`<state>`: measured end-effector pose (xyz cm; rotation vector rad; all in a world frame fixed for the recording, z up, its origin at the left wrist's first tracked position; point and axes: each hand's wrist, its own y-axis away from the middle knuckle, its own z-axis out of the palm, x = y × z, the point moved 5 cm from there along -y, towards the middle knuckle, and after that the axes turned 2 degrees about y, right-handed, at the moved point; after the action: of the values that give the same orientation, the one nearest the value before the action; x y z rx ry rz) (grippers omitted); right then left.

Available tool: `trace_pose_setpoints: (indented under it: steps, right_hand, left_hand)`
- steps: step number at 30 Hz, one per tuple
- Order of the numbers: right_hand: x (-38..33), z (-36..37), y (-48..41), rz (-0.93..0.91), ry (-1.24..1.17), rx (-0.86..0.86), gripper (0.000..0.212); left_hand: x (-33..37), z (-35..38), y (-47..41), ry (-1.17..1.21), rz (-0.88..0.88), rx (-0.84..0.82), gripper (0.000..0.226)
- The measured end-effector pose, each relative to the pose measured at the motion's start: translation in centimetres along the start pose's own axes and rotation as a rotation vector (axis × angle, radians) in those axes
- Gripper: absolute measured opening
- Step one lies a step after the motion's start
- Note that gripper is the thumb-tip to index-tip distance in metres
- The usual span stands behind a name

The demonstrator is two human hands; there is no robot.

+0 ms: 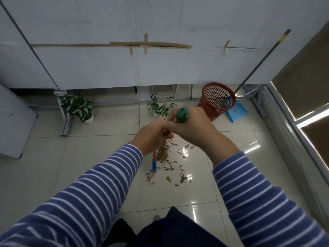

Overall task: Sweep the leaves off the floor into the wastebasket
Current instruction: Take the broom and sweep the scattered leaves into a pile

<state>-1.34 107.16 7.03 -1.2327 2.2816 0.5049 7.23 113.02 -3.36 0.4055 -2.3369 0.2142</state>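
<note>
Both hands grip a broom whose handle points almost straight at the camera. My right hand [188, 125] wraps the top, just under the green end cap [182, 114]. My left hand [153, 134] holds the handle lower down. The red shaft and blue collar of the broom [154, 163] show below my left hand; the bristles are hidden behind my left sleeve. Dry brown leaves [169, 164] lie scattered on the tiled floor beneath my hands. The red mesh wastebasket [216, 100] stands upright beyond my right hand, near the wall.
A blue dustpan [235, 112] with a long grey handle [260, 63] leans behind the wastebasket. Two small potted plants [78, 106] [161, 106] stand by the white wall panels. A metal bracket foot [65, 122] sits left; a window frame [292, 125] runs along the right.
</note>
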Motion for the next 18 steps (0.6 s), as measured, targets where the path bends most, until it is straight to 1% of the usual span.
trace_pose_setpoints:
  steps: [1,4,8,11,14,18]
  right_hand:
    - [-0.4,-0.8,0.4,-0.016,-0.012,0.012,0.013]
    - [-1.3,-2.5,1.5,-0.051,-0.067,0.046,0.015]
    - [-0.9,-2.4,2.2,-0.012,-0.209,-0.001,0.012]
    - [0.5,-0.6,2.6,0.072,-0.302,-0.050,0.013]
    - [1.9,1.4,3.1,0.136,-0.281,-0.113,0.014]
    - [3.2,2.7,3.8,0.168,-0.191,-0.163,0.011]
  left_hand:
    - [0.8,-0.5,0.1,-0.018,0.031,0.019,0.010]
    - [2.1,-1.9,0.9,-0.120,0.075,0.055,0.018]
    - [2.5,-2.5,2.0,-0.180,0.164,0.036,0.023]
    - [1.3,-1.2,2.9,-0.188,0.110,-0.022,0.022]
    - [-0.1,1.4,3.9,-0.177,0.030,-0.119,0.017]
    - [-0.8,4.5,4.5,-0.095,-0.024,-0.171,0.021]
